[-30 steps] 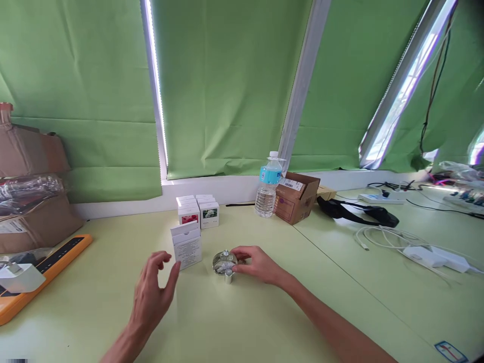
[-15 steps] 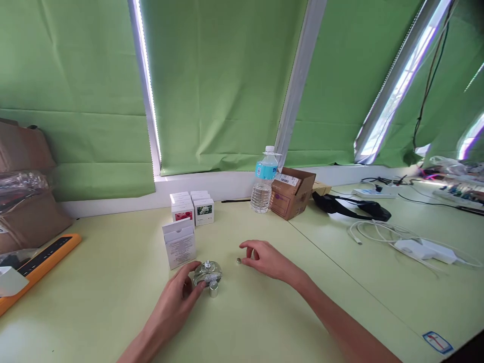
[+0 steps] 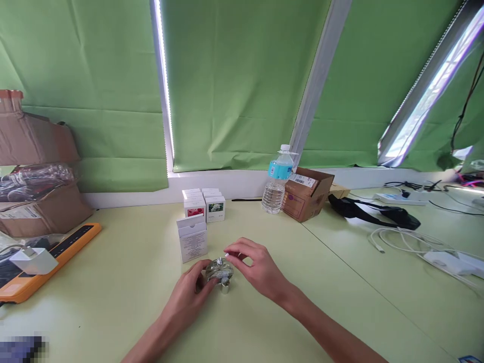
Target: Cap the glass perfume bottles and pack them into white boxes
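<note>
My left hand [image 3: 192,288] grips the side of a round clear glass bottle [image 3: 214,272], with fingers behind it and the thumb in front. The bottle rests on the table and has a shiny neck on top; it looks like a perfume bottle. A small silver cylindrical cap [image 3: 225,286] stands right in front of it, close to my left thumb. My right hand [image 3: 255,264] is just right of the bottle's neck. Its thumb and forefinger pinch a small pale piece [image 3: 227,255], whose kind is too small to make out. An opened white carton [image 3: 192,239] stands upright behind the bottle.
Small white boxes [image 3: 215,209] stand in rows farther back. Beyond are a water bottle [image 3: 278,181] and a brown cardboard box [image 3: 308,195]. An orange power strip [image 3: 77,248] lies left; a black strap [image 3: 374,212] and white cables [image 3: 408,242] lie right.
My right hand has picked up the small piece from the table and brought it left to the bottle's neck. My left hand keeps its grip on the bottle. The view has turned left.
</note>
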`<state>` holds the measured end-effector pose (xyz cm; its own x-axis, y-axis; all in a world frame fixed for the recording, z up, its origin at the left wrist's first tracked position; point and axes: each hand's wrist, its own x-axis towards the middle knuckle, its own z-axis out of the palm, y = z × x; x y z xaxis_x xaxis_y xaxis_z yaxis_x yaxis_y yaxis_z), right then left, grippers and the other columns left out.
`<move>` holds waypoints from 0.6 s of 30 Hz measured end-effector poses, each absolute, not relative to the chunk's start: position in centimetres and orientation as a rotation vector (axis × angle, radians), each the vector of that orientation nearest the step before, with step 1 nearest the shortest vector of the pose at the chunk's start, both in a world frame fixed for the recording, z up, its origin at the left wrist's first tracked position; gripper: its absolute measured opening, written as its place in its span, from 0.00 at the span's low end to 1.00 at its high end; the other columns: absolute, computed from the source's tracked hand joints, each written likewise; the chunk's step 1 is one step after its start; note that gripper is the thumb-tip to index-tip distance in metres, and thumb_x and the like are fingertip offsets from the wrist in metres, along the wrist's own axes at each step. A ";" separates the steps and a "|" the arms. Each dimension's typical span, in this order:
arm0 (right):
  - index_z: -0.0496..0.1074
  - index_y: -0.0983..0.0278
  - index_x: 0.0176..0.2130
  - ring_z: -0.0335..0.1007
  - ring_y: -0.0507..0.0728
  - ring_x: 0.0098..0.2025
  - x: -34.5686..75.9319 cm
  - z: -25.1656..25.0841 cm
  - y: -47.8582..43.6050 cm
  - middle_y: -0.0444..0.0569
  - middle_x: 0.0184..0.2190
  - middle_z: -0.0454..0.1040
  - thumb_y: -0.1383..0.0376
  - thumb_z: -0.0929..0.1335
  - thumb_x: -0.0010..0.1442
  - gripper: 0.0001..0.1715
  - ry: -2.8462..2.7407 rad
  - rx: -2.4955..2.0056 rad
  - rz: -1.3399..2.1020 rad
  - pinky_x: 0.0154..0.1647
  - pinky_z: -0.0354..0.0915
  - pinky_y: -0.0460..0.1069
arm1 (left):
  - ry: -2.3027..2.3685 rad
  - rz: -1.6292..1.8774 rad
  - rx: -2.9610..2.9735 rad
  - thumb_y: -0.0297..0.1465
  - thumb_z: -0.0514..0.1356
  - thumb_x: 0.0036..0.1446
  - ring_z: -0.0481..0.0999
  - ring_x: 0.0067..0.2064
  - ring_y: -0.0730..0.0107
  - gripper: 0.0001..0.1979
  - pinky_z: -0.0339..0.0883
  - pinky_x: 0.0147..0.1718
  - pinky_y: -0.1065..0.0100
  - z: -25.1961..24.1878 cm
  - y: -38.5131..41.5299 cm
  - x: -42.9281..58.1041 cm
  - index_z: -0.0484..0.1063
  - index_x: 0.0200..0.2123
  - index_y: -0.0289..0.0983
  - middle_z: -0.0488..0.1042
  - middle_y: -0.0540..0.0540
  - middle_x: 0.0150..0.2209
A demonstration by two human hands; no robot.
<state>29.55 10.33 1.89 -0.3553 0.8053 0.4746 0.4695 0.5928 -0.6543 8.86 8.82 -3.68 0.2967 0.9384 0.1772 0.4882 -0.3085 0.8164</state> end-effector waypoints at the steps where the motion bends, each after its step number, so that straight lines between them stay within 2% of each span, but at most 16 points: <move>1: 0.75 0.58 0.45 0.71 0.54 0.37 29.0 2.1 10.1 0.47 0.38 0.74 0.63 0.65 0.66 0.11 -2.023 -0.973 0.515 0.37 0.68 0.48 | 1.268 0.889 1.919 0.39 0.54 0.62 0.65 0.28 0.69 0.15 0.57 0.27 0.70 -3.7 8.8 8.9 0.67 0.49 0.40 0.69 0.52 0.27; 6: 0.75 0.56 0.49 0.71 0.54 0.36 27.7 1.8 10.1 0.47 0.38 0.74 0.65 0.63 0.67 0.15 -2.167 -0.902 0.415 0.36 0.68 0.48 | 1.259 0.890 1.922 0.38 0.54 0.62 0.65 0.27 0.69 0.15 0.57 0.27 0.71 -3.5 8.8 9.0 0.67 0.49 0.39 0.70 0.52 0.26; 11: 0.75 0.59 0.49 0.71 0.56 0.39 27.9 1.1 10.4 0.49 0.39 0.75 0.68 0.62 0.67 0.16 -2.152 -0.885 0.302 0.41 0.69 0.50 | 1.278 0.895 1.924 0.38 0.54 0.61 0.65 0.26 0.69 0.15 0.58 0.26 0.71 -3.4 8.7 9.0 0.68 0.49 0.39 0.70 0.52 0.26; 18: 0.74 0.57 0.51 0.72 0.56 0.40 28.2 0.6 10.5 0.49 0.40 0.76 0.67 0.63 0.67 0.16 -2.103 -0.824 0.247 0.42 0.71 0.52 | 1.281 0.926 1.932 0.39 0.54 0.61 0.67 0.27 0.69 0.16 0.61 0.26 0.70 -3.4 8.5 8.9 0.69 0.48 0.40 0.73 0.50 0.28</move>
<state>28.15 10.45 0.63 -0.4287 0.6353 0.6423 0.4693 0.7641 -0.4426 8.93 8.52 -3.39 0.2791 0.9375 0.2080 0.4913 -0.3255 0.8079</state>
